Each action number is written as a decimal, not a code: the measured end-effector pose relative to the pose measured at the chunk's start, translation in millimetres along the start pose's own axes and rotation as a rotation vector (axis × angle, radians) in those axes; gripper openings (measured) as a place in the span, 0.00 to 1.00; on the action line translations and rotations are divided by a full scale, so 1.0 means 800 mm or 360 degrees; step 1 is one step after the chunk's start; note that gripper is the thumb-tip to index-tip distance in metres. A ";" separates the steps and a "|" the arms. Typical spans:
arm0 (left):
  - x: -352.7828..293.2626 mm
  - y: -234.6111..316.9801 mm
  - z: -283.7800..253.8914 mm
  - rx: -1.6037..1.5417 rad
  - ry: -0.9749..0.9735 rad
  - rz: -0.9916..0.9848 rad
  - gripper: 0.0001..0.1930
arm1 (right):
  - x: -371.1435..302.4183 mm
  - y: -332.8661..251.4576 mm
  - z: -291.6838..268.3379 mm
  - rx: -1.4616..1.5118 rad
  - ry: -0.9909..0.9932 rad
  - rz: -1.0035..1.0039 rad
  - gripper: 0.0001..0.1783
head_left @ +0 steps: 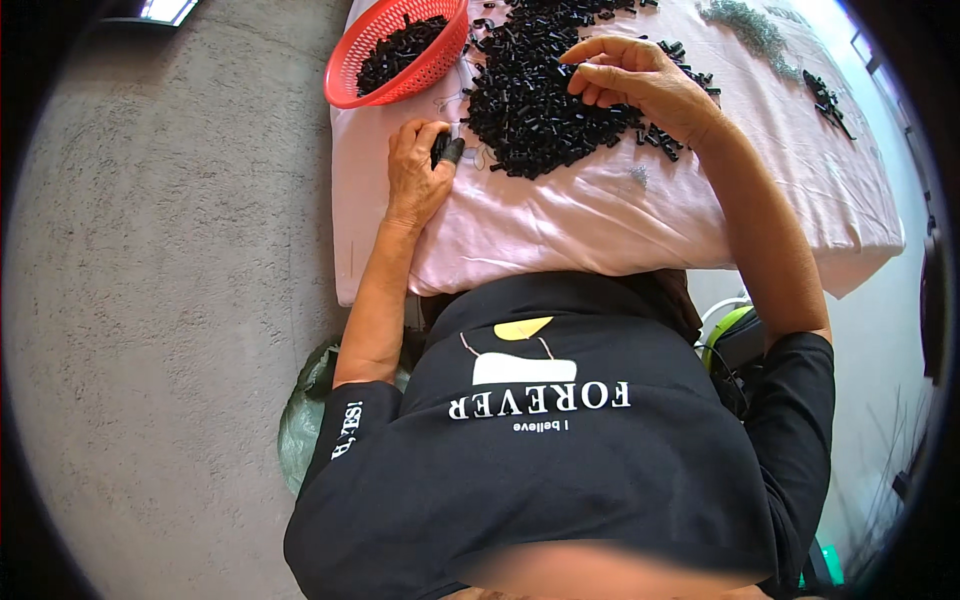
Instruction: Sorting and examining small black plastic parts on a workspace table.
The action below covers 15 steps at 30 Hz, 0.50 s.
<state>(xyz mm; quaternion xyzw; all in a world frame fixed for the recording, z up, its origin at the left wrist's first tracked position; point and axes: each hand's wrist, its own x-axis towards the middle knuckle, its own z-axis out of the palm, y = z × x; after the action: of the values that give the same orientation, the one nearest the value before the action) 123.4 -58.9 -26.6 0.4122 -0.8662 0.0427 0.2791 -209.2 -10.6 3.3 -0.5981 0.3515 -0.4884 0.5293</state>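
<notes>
A big heap of small black tube-like pieces (535, 115) lies on the pink cloth of the table. Left of the heap, my left hand (415, 175) rests on the cloth with its fingers curled round several of these black pieces (439, 149). Its thumb wears a black cover (453, 151). Over the right side of the heap, my right hand (640, 85) has thumb and forefinger drawn close together in a pinch. Whatever sits between those fingertips is too small to make out. A red plastic basket (340, 75) holding more black pieces stands just beyond my left hand.
Small clear pieces (755, 35) are spread at the far right of the pink-covered table (560, 225), with a few more near the front. A cluster of black parts (828, 105) lies by the right edge. Below the table's left corner is a greenish plastic bag (300, 435).
</notes>
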 end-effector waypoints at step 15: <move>0.005 0.001 -0.001 0.0022 0.0105 -0.0109 0.10 | -0.001 0.003 0.002 -0.0064 0.0004 -0.0045 0.18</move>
<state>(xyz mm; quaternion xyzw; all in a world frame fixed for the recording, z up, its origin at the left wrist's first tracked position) 121.0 -60.6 -23.8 0.4419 -0.8416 0.0526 0.3059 -207.9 -9.8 1.0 -0.6130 0.3535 -0.4892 0.5098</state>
